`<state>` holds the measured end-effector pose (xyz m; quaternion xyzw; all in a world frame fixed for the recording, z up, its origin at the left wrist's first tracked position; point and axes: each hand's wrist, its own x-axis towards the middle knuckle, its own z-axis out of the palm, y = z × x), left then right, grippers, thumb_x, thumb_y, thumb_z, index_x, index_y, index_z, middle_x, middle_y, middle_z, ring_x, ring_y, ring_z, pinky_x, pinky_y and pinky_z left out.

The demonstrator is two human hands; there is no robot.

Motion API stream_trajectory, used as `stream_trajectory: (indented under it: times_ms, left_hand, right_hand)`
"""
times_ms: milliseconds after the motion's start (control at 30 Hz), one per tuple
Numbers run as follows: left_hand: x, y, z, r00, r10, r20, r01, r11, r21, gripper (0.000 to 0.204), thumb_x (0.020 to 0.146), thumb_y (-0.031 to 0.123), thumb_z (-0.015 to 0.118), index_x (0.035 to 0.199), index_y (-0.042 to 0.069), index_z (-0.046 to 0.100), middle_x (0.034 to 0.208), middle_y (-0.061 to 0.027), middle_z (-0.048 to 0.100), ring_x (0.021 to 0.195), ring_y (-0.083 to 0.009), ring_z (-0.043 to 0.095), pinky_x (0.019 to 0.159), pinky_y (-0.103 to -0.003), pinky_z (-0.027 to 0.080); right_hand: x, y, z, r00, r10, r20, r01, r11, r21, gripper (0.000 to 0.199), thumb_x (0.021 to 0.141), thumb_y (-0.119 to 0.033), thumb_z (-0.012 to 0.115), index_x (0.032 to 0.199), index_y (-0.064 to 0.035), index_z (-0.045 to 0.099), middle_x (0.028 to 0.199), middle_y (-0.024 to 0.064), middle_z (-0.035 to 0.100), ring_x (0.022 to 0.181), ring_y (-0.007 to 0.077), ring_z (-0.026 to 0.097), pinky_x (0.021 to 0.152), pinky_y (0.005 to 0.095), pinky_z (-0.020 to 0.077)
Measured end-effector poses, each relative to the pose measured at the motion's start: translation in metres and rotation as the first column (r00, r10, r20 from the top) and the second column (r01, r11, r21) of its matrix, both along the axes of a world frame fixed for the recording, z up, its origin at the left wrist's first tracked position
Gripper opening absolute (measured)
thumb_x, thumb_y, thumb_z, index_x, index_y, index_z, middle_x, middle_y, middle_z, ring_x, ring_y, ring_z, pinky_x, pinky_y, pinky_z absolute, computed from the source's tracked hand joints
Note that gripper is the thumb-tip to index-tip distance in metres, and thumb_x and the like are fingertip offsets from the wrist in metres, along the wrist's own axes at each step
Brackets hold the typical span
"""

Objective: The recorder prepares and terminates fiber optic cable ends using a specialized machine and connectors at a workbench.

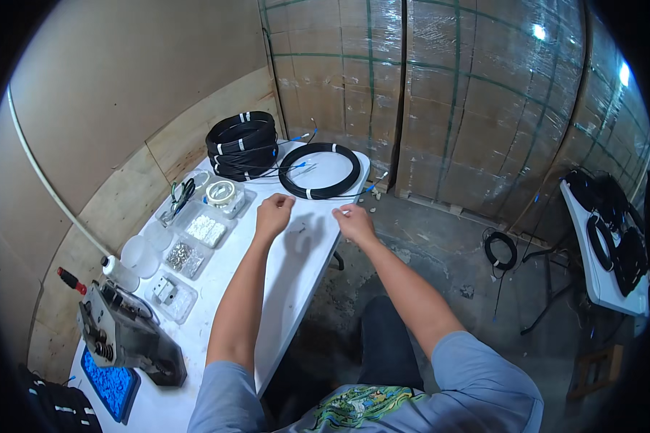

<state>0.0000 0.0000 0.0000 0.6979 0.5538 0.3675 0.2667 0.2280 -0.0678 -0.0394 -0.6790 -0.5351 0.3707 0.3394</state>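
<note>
The long white plastic desk (296, 267) carries a stack of black cable coils (242, 146) and 1 flat black cable ring (320, 170). Its loose ends could snag and drag it off the edge. Left hand (273, 214) is closed, contents hidden; right hand (352, 220) pinches a small white piece (344, 212), easily dropped.

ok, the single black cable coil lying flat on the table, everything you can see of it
The single cable coil is a thin black ring of wound cable, bound by small white ties, lying flat at the far end of the white table. Loose ends with blue tips trail from it. A taller stack of coils sits to its left. Both hands are nearer the camera, not touching the ring itself.
</note>
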Motion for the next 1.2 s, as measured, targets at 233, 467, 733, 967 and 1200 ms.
stream_trajectory:
  times_ms: [233,467,733,967,1200]
  left_hand:
    - [0.008,0.11,-0.032,0.991,0.135,0.011,-0.129,0.966,-0.224,0.07,0.089,0.049,0.066,0.13,-0.007,0.059,0.132,-0.0276,0.061,0.123,-0.0379,0.06,0.104,-0.039,0.046]
    - [0.045,0.148,-0.035,0.987,0.162,-0.016,-0.156,0.918,-0.364,0.07,0.083,0.052,0.071,0.117,-0.009,0.065,0.123,-0.0287,0.064,0.12,-0.0381,0.061,0.101,-0.042,0.048]
    - [0.048,0.16,-0.058,0.978,0.128,-0.164,-0.158,0.971,-0.18,0.06,0.068,0.039,0.08,0.105,-0.007,0.066,0.105,-0.0269,0.069,0.103,-0.0396,0.067,0.093,-0.043,0.054]
    - [0.078,0.106,-0.054,0.99,0.123,-0.067,-0.131,0.98,-0.149,0.057,0.065,0.036,0.084,0.099,-0.008,0.068,0.096,-0.0244,0.072,0.09,-0.0374,0.071,0.086,-0.042,0.057]
    - [0.104,0.054,-0.035,0.987,0.114,0.111,-0.097,0.984,-0.149,0.061,0.063,0.029,0.086,0.106,-0.008,0.067,0.096,-0.0229,0.073,0.088,-0.0335,0.072,0.083,-0.04,0.057]
  right_hand:
    - [0.006,0.087,-0.012,0.859,-0.437,0.268,0.457,0.89,-0.013,0.088,0.092,-0.071,0.044,0.145,-0.0005,0.048,0.148,0.0276,0.043,0.138,0.0435,0.04,0.114,0.0513,0.0323]
    - [0.019,0.127,-0.016,0.777,-0.611,0.152,0.629,0.767,-0.128,0.112,0.077,-0.074,0.065,0.154,-0.0009,0.028,0.156,0.0202,0.032,0.145,0.0371,0.028,0.117,0.0571,0.024]
    - [0.04,0.172,-0.06,0.733,-0.642,-0.224,0.653,0.756,-0.029,0.076,0.065,-0.018,0.073,0.131,0.0105,0.049,0.127,0.0263,0.059,0.118,0.0373,0.06,0.096,0.0455,0.0502]
    - [0.049,0.136,-0.071,0.456,-0.626,-0.633,0.832,0.553,0.053,0.048,0.068,0.003,0.062,0.116,0.0066,0.054,0.097,0.0151,0.063,0.081,0.0257,0.063,0.066,0.0412,0.0538]
    - [0.063,0.058,-0.023,0.133,-0.282,-0.95,0.774,0.629,-0.078,0.05,0.079,0.01,0.056,0.123,-0.0097,0.041,0.085,0.0067,0.051,0.06,0.0156,0.049,0.053,0.0347,0.0493]
